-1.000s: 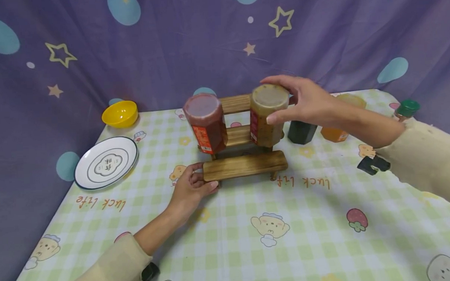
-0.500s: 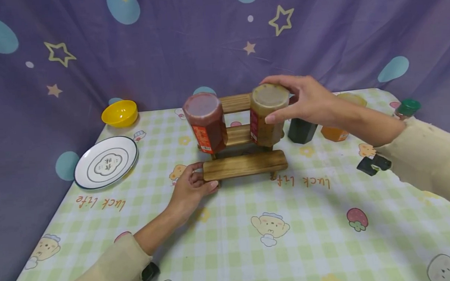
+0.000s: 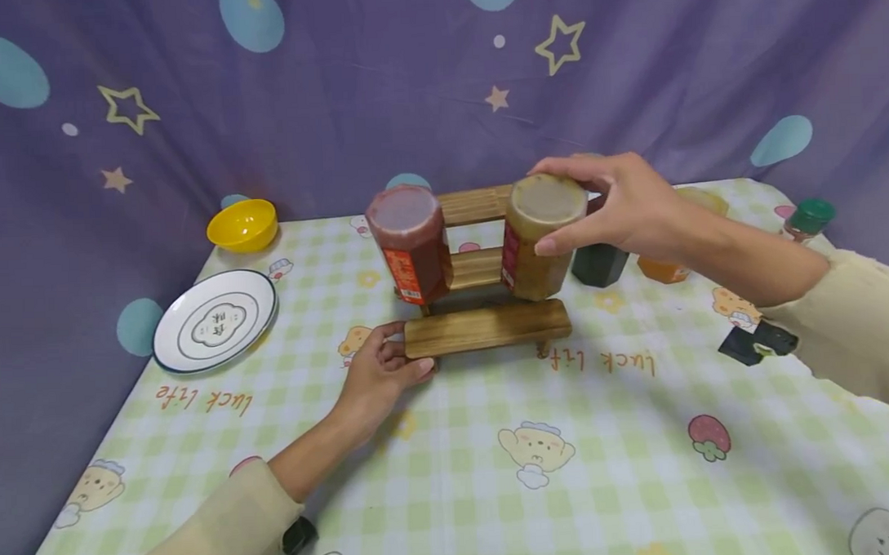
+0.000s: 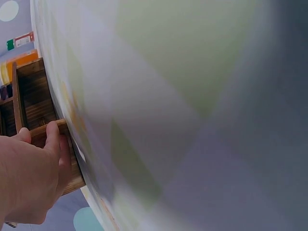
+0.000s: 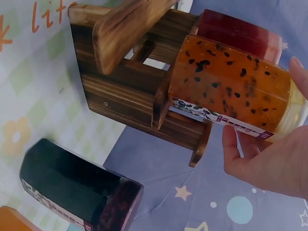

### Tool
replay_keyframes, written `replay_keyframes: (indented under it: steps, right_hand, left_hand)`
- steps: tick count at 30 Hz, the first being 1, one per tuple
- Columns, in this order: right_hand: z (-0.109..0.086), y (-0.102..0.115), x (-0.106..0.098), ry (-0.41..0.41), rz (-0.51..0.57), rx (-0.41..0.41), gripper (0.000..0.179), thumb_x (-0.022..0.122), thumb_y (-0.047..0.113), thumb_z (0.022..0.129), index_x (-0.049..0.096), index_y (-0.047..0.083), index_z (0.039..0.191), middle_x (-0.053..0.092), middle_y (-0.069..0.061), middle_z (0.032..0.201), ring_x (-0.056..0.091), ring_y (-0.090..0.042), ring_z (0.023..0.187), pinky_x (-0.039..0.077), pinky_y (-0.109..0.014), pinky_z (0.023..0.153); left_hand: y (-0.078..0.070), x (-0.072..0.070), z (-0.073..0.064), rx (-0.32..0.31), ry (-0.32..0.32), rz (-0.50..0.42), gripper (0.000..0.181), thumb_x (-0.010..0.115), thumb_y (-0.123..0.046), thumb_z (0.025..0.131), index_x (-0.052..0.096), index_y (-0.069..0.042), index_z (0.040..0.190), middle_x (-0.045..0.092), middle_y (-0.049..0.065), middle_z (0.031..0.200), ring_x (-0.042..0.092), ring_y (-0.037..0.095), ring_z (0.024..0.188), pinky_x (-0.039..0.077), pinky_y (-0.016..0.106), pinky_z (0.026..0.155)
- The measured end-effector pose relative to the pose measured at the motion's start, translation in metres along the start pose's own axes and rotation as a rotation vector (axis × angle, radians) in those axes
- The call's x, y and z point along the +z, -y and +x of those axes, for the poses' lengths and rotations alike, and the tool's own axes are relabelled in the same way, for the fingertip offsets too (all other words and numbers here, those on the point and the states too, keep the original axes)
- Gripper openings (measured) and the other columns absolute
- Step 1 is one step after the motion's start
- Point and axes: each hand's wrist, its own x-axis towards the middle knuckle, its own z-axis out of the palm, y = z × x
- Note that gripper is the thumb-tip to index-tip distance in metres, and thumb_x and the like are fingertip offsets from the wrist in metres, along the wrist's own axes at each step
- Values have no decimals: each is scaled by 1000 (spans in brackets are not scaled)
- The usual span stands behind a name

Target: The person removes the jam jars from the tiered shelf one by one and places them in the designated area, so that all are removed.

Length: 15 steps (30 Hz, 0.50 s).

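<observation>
Right hand (image 3: 633, 205) shifted rightward, clasping seeded jar (image 5: 226, 82), left hand (image 3: 374, 374) seemingly gripping rack (image 3: 486, 328)

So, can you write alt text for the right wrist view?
A right hand holds a black-flecked orange jar near its top, close to a wooden rack. A red jar is behind it; a dark jar stands on the checked cloth.

The tiered rack (image 3: 486, 328) is smooth wood with dark streaked grain and a faint sheen. The seeded amber jar (image 5: 226, 82) and red jar (image 3: 429, 262) have clear, glossy walls, glass or plastic unclear. The yellow bowl (image 3: 243, 227) looks like shiny plastic, the plate (image 3: 215, 323) like glazed ceramic. The purple curtain (image 3: 379, 92) is matt, creased cloth.
</observation>
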Motion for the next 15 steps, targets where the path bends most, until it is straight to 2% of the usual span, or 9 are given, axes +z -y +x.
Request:
replay_keyframes:
  steps: [3, 9, 15]
  right_hand:
    - [-7, 1, -1, -7, 14, -14, 71, 88, 29, 70, 57, 30, 133, 61, 2, 121, 61, -17, 101, 56, -23, 76]
    - [-23, 2, -11, -39, 73, -12, 71, 86, 17, 73, 55, 23, 136, 58, 0, 129, 57, -13, 114, 54, -16, 81]
    - [-43, -9, -26, -93, 68, 17, 73, 85, 7, 73, 54, 24, 137, 62, -2, 122, 60, -12, 106, 55, -15, 77]
  left_hand:
    - [0, -1, -2, -2, -9, -3, 65, 66, 5, 88, 33, -6, 143, 53, 21, 118, 61, 22, 96, 57, 33, 90]
    - [0, -3, -3, -3, -27, -1, 66, 66, 5, 88, 33, -8, 143, 54, 21, 120, 61, 24, 99, 57, 33, 90]
    - [2, 1, 0, 14, -43, -5, 65, 67, 6, 86, 36, -7, 142, 55, 23, 116, 63, 25, 96, 58, 35, 89]
